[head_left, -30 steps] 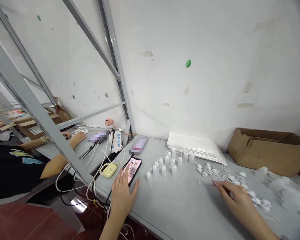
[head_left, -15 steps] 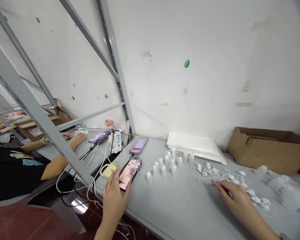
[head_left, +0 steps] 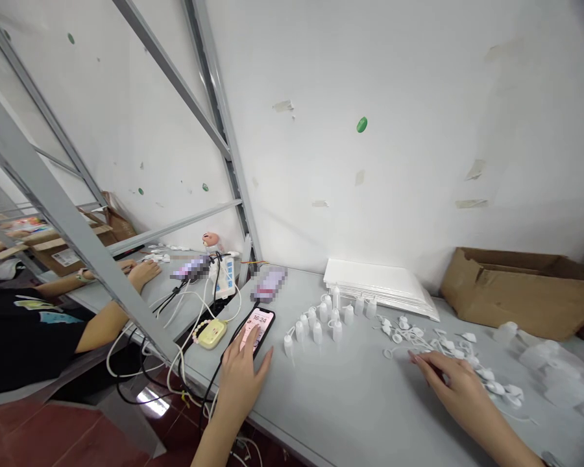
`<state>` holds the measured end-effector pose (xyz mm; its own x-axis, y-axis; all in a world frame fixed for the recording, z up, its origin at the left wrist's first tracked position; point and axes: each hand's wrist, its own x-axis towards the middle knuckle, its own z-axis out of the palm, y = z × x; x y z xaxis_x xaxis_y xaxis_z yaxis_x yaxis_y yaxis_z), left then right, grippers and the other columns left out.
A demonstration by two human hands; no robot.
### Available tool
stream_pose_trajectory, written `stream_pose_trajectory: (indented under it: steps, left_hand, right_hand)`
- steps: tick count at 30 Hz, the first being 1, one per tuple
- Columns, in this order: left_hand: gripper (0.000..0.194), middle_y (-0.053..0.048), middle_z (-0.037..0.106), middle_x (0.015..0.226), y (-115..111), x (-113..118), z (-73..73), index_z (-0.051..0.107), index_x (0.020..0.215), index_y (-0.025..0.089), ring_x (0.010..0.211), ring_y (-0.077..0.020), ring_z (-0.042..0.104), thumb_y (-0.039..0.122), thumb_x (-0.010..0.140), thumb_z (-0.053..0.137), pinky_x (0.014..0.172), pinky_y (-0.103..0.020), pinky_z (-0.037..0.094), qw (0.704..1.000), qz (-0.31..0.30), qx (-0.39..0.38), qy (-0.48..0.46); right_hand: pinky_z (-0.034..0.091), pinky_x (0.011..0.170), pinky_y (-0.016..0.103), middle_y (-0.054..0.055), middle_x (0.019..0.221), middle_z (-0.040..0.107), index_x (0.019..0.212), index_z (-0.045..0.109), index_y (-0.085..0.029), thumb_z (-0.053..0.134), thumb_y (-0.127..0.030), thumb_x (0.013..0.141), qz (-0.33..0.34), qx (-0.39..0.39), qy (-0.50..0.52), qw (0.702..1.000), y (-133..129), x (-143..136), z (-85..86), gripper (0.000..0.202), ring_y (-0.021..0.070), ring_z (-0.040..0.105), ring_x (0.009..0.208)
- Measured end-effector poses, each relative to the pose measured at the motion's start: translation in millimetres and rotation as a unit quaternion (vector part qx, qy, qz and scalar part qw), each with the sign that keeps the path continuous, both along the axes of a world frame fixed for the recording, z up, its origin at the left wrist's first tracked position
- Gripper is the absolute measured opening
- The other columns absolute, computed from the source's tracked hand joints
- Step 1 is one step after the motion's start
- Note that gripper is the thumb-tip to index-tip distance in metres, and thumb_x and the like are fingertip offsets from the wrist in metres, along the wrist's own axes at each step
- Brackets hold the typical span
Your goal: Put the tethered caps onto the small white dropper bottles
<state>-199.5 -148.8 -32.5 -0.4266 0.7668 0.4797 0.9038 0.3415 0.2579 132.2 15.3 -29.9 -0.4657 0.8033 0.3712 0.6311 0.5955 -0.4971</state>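
My left hand (head_left: pixel 241 371) lies over a smartphone (head_left: pixel 261 318), fingers stretched out and apart. Its fingertips are on or just above the lit screen, which shows 16:24. My right hand (head_left: pixel 450 381) rests low over the grey table (head_left: pixel 340 402), thumb and index fingertip closed together. A thin white loop (head_left: pixel 388 354) lies right by those fingertips; whether they pinch its strap I cannot tell. Behind and beside this hand spreads a heap of white caps with looped straps (head_left: pixel 418 334). Between my hands stand several small translucent squeeze bottles (head_left: pixel 317 332).
A yellow case with a beaded strap (head_left: pixel 211 334) sits left of the phone. A second phone (head_left: pixel 268 284), white sheets (head_left: pixel 370 279), a cardboard box (head_left: pixel 516 298) and translucent bottles (head_left: pixel 559 370) lie around. Cables hang by the rack post (head_left: pixel 121 292). A co-worker's hand (head_left: pixel 143 272) is at left.
My left hand has shifted right, from the phone's lower edge onto its screen. The display has switched from an app page to the 16:24 clock screen. My right hand stays almost still.
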Motion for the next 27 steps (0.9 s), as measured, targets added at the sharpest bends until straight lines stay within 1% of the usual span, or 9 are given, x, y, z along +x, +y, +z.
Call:
stream_pose_trajectory:
  steps: [3, 7, 13, 16, 20, 24, 27]
  left_hand:
    - [0.048, -0.011, 0.052, 0.125, -1, 0, 0.2, 0.038, 0.127, 0.022, 0.122, -0.0261, 0.039, 0.037, 0.081, 0.044, 0.094, -0.045, 0.036, 1.000, -0.005, 0.007, -0.012]
    - [0.051, -0.010, 0.050, 0.128, -5, -2, 3.4, 0.035, 0.129, 0.024, 0.124, -0.0273, 0.036, 0.037, 0.081, 0.044, 0.095, -0.047, 0.035, 0.999, 0.025, 0.021, -0.035]
    - [0.051, -0.012, 0.050, 0.125, -12, -7, 6.5, 0.034, 0.129, 0.021, 0.123, -0.0298, 0.037, 0.038, 0.081, 0.043, 0.094, -0.049, 0.035, 0.997, 0.052, 0.032, -0.044]
    - [0.050, -0.010, 0.050, 0.126, -11, -6, 6.8, 0.034, 0.128, 0.022, 0.124, -0.0282, 0.035, 0.038, 0.082, 0.042, 0.095, -0.048, 0.034, 0.998, 0.037, 0.018, -0.047]
    - [0.049, -0.008, 0.049, 0.129, -7, -4, 4.5, 0.033, 0.129, 0.024, 0.125, -0.0242, 0.035, 0.038, 0.083, 0.041, 0.096, -0.044, 0.034, 0.999, -0.009, -0.009, -0.042]
    - [0.055, -0.009, 0.049, 0.129, -3, -4, 1.8, 0.029, 0.132, 0.024, 0.124, -0.0248, 0.036, 0.040, 0.081, 0.043, 0.096, -0.044, 0.033, 0.999, -0.027, -0.013, -0.031]
    - [0.057, -0.009, 0.048, 0.130, -5, -6, 4.0, 0.026, 0.133, 0.025, 0.125, -0.0257, 0.035, 0.040, 0.081, 0.043, 0.097, -0.045, 0.032, 0.999, -0.029, -0.006, -0.036]
  right_hand:
    - [0.041, 0.062, 0.031, 0.002, 0.059, 0.065, 0.069, 0.062, -0.023, 0.033, -0.050, 0.085, 0.003, 0.006, -0.001, 1.000, 0, -1, 1.7, 0.043, 0.0188, 0.058, 0.055]
    - [0.041, 0.060, 0.031, 0.002, 0.058, 0.065, 0.067, 0.061, -0.023, 0.032, -0.051, 0.085, 0.002, 0.011, 0.000, 1.000, -1, -1, 2.8, 0.045, 0.0186, 0.058, 0.054]
    - [0.042, 0.062, 0.030, 0.002, 0.061, 0.066, 0.069, 0.062, -0.023, 0.035, -0.048, 0.085, 0.003, 0.008, 0.001, 1.000, -1, -1, 1.8, 0.041, 0.0192, 0.060, 0.057]
    - [0.043, 0.063, 0.031, 0.003, 0.064, 0.067, 0.070, 0.062, -0.022, 0.035, -0.047, 0.085, 0.009, 0.007, 0.002, 1.000, -1, -1, 1.3, 0.040, 0.0197, 0.060, 0.059]
    - [0.042, 0.064, 0.032, 0.002, 0.062, 0.066, 0.069, 0.061, -0.022, 0.033, -0.047, 0.086, 0.013, -0.008, -0.008, 1.000, -1, -1, 1.1, 0.041, 0.0195, 0.059, 0.058]
    - [0.042, 0.064, 0.032, 0.003, 0.064, 0.068, 0.069, 0.061, -0.022, 0.033, -0.048, 0.086, 0.008, -0.005, -0.007, 1.000, -1, -1, 0.3, 0.042, 0.0199, 0.060, 0.059]
    - [0.042, 0.065, 0.032, 0.003, 0.066, 0.069, 0.070, 0.062, -0.022, 0.033, -0.048, 0.085, 0.008, -0.004, -0.007, 1.000, 0, -1, -0.6, 0.042, 0.0199, 0.061, 0.061]
